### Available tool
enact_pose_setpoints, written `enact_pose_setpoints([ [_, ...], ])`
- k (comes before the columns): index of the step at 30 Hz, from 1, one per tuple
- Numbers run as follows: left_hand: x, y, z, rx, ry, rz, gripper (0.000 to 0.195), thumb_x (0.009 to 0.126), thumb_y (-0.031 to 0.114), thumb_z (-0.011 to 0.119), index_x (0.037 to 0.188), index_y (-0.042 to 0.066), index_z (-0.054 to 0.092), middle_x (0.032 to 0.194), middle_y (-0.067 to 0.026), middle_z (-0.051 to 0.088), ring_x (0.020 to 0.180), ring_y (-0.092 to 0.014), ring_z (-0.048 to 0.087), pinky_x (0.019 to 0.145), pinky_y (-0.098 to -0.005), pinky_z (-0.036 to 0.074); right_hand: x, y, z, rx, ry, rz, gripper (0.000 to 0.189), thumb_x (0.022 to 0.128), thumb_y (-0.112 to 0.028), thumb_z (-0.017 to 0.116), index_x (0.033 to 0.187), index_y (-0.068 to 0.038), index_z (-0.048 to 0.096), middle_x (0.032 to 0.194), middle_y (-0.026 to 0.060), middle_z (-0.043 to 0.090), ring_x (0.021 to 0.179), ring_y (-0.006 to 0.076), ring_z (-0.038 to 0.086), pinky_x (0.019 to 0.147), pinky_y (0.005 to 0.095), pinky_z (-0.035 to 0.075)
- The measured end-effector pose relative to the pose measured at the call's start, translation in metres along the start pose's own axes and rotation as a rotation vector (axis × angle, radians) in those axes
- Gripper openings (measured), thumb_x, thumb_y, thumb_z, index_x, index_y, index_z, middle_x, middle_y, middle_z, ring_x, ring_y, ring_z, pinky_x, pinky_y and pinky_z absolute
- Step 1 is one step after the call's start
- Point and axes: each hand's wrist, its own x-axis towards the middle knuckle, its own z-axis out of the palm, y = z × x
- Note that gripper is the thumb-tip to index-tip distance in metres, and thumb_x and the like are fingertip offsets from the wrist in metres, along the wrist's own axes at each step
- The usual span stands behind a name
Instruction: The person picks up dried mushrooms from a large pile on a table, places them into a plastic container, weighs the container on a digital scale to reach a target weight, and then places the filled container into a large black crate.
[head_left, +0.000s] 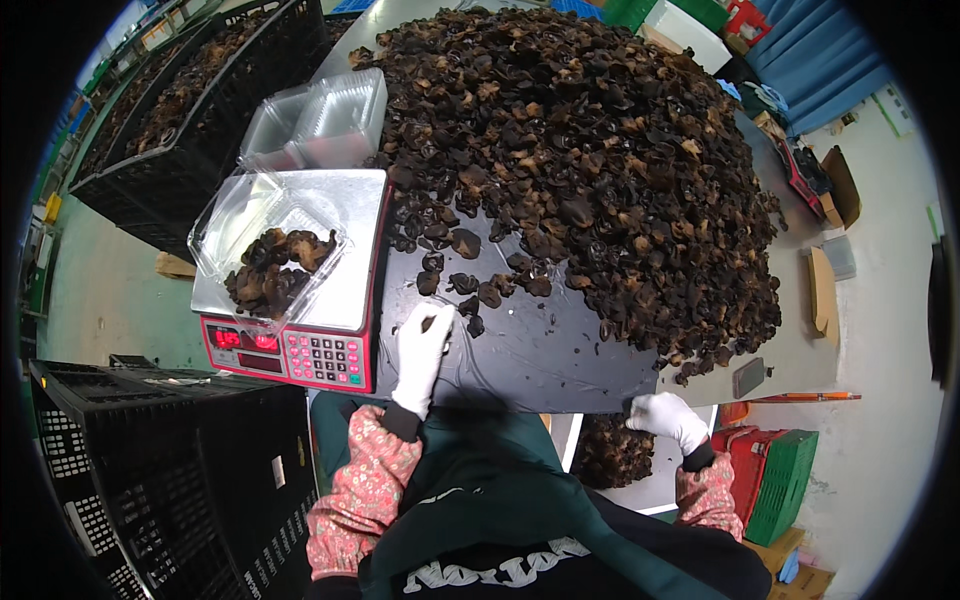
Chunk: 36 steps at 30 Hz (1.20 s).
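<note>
My left hand (424, 352), in a white glove, rests on the dark tabletop just right of the scale, its fingers curled. A small dark patch shows between thumb and fingers; whether it is a held piece is unclear. My right hand (670, 421), also gloved, hovers at the table's front edge above a white foam box (679, 476) of dark wood ear mushrooms (615, 450). Its fingers are bent and their tips hard to see. On the digital scale (352, 247) sits an open clear plastic clamshell (217, 236) with several wood ears (274, 274). The scale's red display is lit.
A large heap of wood ears (577, 150) covers the table's far side. Stacked clear containers (341, 112) stand behind the scale. Black crates (172, 450) are at the left, front and back. A phone-like object (748, 377) lies near the right edge; a green crate (784, 487) stands below.
</note>
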Motion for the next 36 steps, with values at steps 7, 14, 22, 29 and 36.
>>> enact_pose_setpoints([
  [7, 0.01, -0.007, 0.03, 0.651, 0.018, 0.352, 0.017, 0.089, 0.01, 0.065, 0.106, 0.01, 0.065, 0.099, -0.0124, 0.057, 0.085, -0.032, 0.064, 0.072, -0.0383, 0.053, 0.067, -0.09, -0.038, 0.498, 0.734, -0.509, 0.032, 0.094, -0.023, 0.064, 0.124, -0.01, 0.066, 0.121, 0.012, 0.066, 0.112, 0.0271, 0.064, 0.097, 0.0341, 0.05],
  [14, -0.002, 0.009, 0.004, 0.447, 0.188, 0.515, 0.01, 0.087, 0.005, 0.068, 0.096, 0.003, 0.064, 0.092, -0.0128, 0.063, 0.081, -0.026, 0.065, 0.074, -0.0342, 0.052, 0.169, -0.205, -0.07, 0.022, 0.784, -0.643, 0.076, 0.079, -0.007, 0.07, 0.149, -0.024, 0.046, 0.152, 0.0209, 0.04, 0.127, 0.0401, 0.049, 0.106, 0.0458, 0.043],
  [22, -0.012, 0.109, -0.064, 0.452, 0.409, 0.567, 0.013, 0.089, 0.004, 0.068, 0.102, 0.005, 0.069, 0.087, -0.0054, 0.064, 0.077, -0.013, 0.065, 0.069, -0.0271, 0.052, 0.195, -0.208, -0.056, 0.109, 0.877, -0.802, 0.024, 0.073, 0.002, 0.062, 0.094, -0.008, 0.065, 0.101, 0.0119, 0.058, 0.099, 0.0342, 0.056, 0.085, 0.0417, 0.05],
  [29, 0.043, 0.135, -0.145, 0.652, 0.686, 0.707, 0.021, 0.086, 0.005, 0.065, 0.106, 0.007, 0.067, 0.093, -0.0121, 0.063, 0.078, -0.029, 0.062, 0.072, -0.0379, 0.05, 0.169, -0.219, -0.058, 0.805, 0.64, -0.752, 0.026, 0.083, 0.0, 0.061, 0.108, -0.001, 0.066, 0.105, 0.0109, 0.064, 0.1, 0.0226, 0.064, 0.089, 0.0314, 0.05],
  [36, 0.04, 0.123, -0.164, 0.94, 0.457, 0.616, 0.043, 0.081, 0.022, 0.072, 0.119, 0.005, 0.063, 0.117, -0.0136, 0.062, 0.112, -0.033, 0.054, 0.097, -0.0465, 0.04, 0.137, -0.316, -0.152, 1.231, 0.344, -0.861, 0.032, 0.091, -0.007, 0.064, 0.123, -0.002, 0.063, 0.114, 0.0054, 0.066, 0.1, 0.0118, 0.062, 0.084, 0.0265, 0.051],
])
